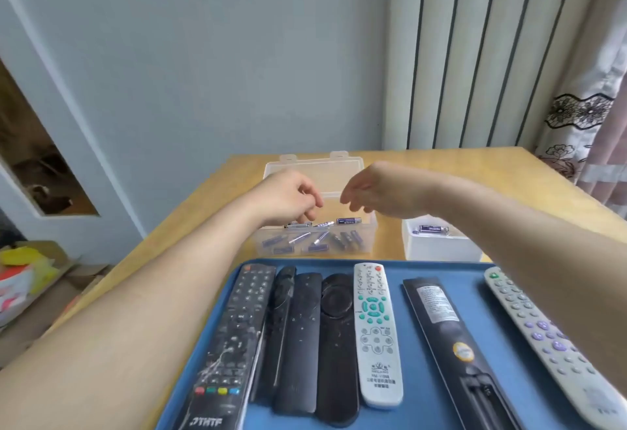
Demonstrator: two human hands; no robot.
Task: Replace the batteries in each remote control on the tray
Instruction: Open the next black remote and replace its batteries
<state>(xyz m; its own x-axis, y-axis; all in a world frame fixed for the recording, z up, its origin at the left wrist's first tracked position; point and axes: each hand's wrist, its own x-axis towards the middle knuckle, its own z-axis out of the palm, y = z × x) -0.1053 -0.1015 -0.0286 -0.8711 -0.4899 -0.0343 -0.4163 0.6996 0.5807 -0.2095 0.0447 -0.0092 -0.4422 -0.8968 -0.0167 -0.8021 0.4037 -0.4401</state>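
Observation:
A blue tray [424, 265] holds several remotes: a black one with coloured buttons [237, 334], three slim black ones [302, 338], a white one with green buttons [375, 328], a black one lying face down [451, 338] with its battery bay [478, 392] uncovered, and a grey one with purple buttons [543, 338]. Behind the tray stands a clear plastic box [315, 246] with several batteries. My left hand [288, 197] reaches into it with fingers curled down onto the batteries; whether it pinches one is hidden. My right hand [369, 192] hovers above the box, fingers relaxed, holding nothing.
A small white box [437, 249] with a battery [432, 228] in it stands right of the clear box. The clear box's lid [315, 168] lies open behind it. The wooden table [492, 171] meets a wall and radiator [475, 56]. A cluttered carton [27, 270] sits on the floor at left.

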